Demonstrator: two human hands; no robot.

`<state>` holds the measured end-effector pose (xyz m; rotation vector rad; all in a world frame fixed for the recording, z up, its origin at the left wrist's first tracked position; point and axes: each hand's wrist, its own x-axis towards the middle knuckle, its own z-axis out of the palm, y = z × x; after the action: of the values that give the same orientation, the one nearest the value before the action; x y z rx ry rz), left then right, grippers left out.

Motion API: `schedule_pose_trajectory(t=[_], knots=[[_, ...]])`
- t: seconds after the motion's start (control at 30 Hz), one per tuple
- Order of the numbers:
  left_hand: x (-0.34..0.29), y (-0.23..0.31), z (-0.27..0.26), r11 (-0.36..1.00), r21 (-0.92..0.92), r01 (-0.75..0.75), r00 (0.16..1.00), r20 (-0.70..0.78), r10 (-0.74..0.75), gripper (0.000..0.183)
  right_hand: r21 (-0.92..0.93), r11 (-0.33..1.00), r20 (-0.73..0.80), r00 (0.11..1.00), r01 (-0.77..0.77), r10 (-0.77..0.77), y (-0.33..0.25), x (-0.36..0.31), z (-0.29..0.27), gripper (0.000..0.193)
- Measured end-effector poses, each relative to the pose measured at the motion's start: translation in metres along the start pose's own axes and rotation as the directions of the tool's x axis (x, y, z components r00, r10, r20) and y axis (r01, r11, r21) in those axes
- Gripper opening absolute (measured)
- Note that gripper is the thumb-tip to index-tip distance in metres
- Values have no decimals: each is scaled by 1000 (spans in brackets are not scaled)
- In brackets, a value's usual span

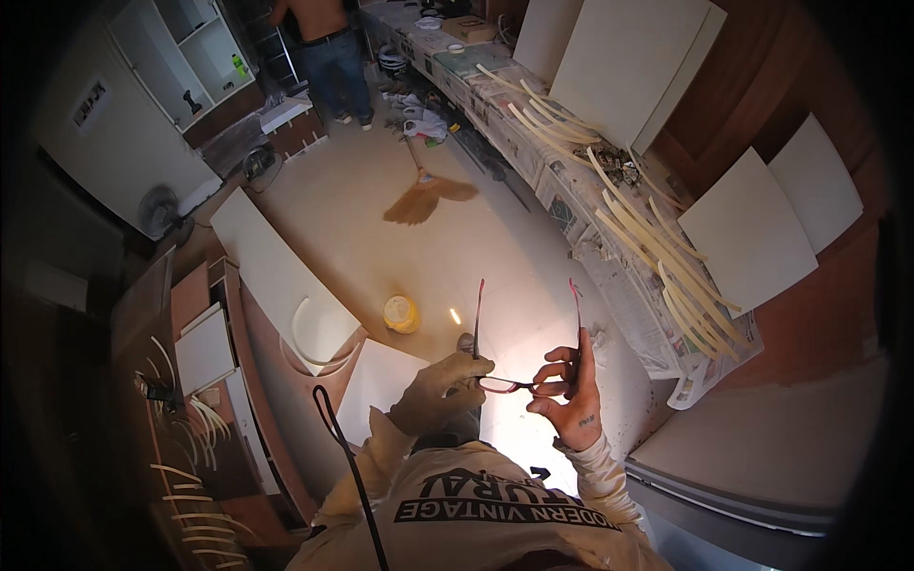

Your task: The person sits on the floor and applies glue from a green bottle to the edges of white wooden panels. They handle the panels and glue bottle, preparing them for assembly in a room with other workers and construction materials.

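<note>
A pair of eyeglasses [499, 385] with a dark frame and reddish temple tips is held up in front of my body, its temples unfolded and pointing away from me. My left hand [438, 394], in a pale work glove, is closed on the left side of the frame. The bare right hand [573, 400] pinches the frame's right side between thumb and fingers. Below the glasses, bright light washes out part of the floor.
Newspaper covers a long bench [562, 205] on the right, bearing pale curved strips [633, 238]. White panels [276, 266] lie at left. A yellow tub [401, 314], a broom [428, 194] and a fan [162, 211] stand about the floor. Another person [328, 59] is at the back.
</note>
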<state>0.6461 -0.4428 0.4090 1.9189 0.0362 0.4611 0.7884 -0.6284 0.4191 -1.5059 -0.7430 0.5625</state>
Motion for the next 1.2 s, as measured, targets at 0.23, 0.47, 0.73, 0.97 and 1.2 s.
schedule_pose_trajectory(t=[0.23,0.47,0.73,0.97,1.2], knots=[[113,-49,-75,881,-215,421,902,-2,-431,42,-19,998,69,996,-55,56,14,171,2,112],[228,-94,-146,781,-297,549,826,51,-562,42,-110,990,128,987,-87,101,23,314,6,85],[329,-179,-200,723,-243,646,712,-149,-687,42,-90,983,311,934,-158,179,71,471,22,50],[431,-253,-254,830,-288,478,614,-567,-550,53,-43,995,454,885,-94,104,90,647,48,33],[500,-312,-320,888,-441,126,474,-760,-445,53,-12,989,813,574,-149,96,78,808,107,32]])
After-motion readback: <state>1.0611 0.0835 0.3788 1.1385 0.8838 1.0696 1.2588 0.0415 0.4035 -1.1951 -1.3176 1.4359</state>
